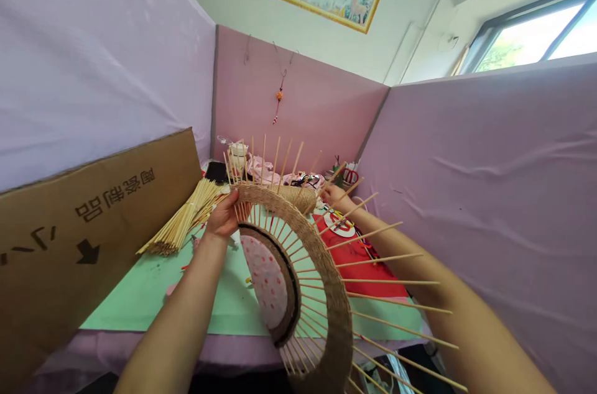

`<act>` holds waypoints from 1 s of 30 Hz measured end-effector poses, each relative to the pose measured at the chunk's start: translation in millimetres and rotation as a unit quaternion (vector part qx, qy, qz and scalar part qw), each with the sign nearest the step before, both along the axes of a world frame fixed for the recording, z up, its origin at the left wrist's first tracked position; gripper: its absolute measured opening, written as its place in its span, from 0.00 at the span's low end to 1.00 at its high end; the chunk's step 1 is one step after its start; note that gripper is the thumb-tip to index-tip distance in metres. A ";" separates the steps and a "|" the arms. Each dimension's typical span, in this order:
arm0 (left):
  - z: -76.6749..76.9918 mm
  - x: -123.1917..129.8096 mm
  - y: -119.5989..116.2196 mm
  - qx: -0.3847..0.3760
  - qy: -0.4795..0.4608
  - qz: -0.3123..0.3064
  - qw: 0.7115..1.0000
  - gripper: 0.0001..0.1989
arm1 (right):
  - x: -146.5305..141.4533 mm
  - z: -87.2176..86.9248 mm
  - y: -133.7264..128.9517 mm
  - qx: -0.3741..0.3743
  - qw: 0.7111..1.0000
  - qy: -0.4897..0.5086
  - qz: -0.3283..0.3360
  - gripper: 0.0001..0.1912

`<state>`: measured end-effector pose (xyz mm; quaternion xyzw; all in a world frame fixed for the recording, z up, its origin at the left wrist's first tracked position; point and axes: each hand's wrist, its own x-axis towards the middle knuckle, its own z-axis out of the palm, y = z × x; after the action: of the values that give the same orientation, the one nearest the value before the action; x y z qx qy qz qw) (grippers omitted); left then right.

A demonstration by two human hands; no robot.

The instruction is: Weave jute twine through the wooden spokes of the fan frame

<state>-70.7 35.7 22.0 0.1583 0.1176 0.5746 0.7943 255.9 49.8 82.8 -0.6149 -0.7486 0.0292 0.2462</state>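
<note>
In the head view, your left hand (224,215) is closed on the far-left end of the woven piece (339,301), fingers around the band near where the short spokes crowd together; that grip at one end probably serves to steady the whole arc while leaving most of its rim free. The piece is held tilted in front of you, its dotted centre (265,276) towards the left and its long sticks fanning out to the far side and the right; its near end reaches past the near edge of the green mat (224,316), likely because the spread is easier to manage held up than laid flat.

Your right hand (334,196) is on the far right, just beside the twine roll (298,197) and partly behind the sticks; its fingers look bent, but you cannot tell from here whether they grip anything. The roll lies beyond the band, seemingly placed within reach of that hand; the stick bundle (184,220) lies on the left beside the cardboard (140,207), apart from the fanned spokes; the red sheet (373,270) lies on the right, under the projecting sticks and your right forearm's side.
</note>
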 end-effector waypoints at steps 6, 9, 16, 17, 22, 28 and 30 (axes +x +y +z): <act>-19.3 -1.9 6.8 0.009 0.017 -0.013 1.000 0.19 | -24.5 8.2 22.8 -0.017 0.970 0.244 -0.016 0.19; -21.9 -2.6 8.2 0.009 0.021 -0.007 1.000 0.19 | -41.4 32.5 22.4 -0.006 0.948 0.319 0.006 0.19; -19.9 0.8 4.9 0.017 0.031 -0.016 0.999 0.23 | -52.0 84.6 -10.5 0.083 0.883 0.449 0.105 0.23; -20.1 1.4 4.7 0.020 0.030 -0.013 0.999 0.22 | -49.9 92.4 -15.5 0.109 0.882 0.445 0.111 0.25; -22.0 5.9 3.8 0.023 0.043 -0.010 0.999 0.22 | -45.1 130.5 -45.0 0.245 0.879 0.383 0.146 0.29; -23.1 10.6 0.0 0.022 0.026 0.008 0.999 0.21 | -69.9 149.8 -96.0 0.337 0.853 0.344 0.201 0.19; -24.0 9.0 -0.9 0.019 0.020 0.022 0.999 0.21 | -70.6 144.8 -104.5 0.314 0.855 0.349 0.221 0.16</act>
<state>-61.7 34.8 -2.0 0.1822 0.1255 0.5905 0.7761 185.3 -54.7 227.6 -0.2726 -0.6989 0.0592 0.6586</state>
